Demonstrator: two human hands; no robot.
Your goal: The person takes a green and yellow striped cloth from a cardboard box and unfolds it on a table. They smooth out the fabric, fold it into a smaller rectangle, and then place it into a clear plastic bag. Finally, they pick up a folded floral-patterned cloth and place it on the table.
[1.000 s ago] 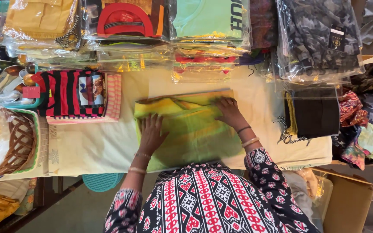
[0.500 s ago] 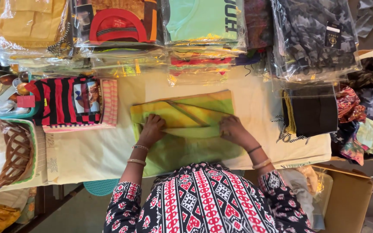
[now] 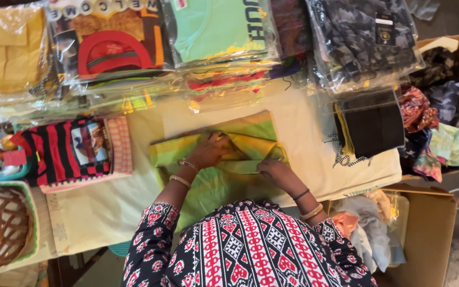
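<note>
one green-and-yellow cloth (image 3: pixel 213 175) lies spread on the cream-covered table (image 3: pixel 107 207), right in front of the person. two hands work on it. the left hand (image 3: pixel 211 151) rests flat near the cloth's middle, its grip spread and pressing down on a folded yellow flap. the right hand (image 3: pixel 274 171) sits just beside it, its grip pinching a fold of the cloth at the edge. the left wrist wears two bangles, the right wrist two bands.

around the cloth — one red-and-black striped garment (image 3: pixel 62 154) to the left, one woven basket (image 3: pixel 6 228) at the near left corner, one dark folded piece (image 3: pixel 373 127) in a clear wrap to the right. along the far edge of the table stand about four stacks of clothes in plastic bags (image 3: pixel 224 37). one cardboard box (image 3: pixel 431 228) sits low on the right with loose fabric in it.

compared with half a second ago, the hands have drawn closer together — the left has moved up and inward onto the flap, the right has slid left to the fold — and the cloth's top part is now bunched into a narrower fold.
</note>
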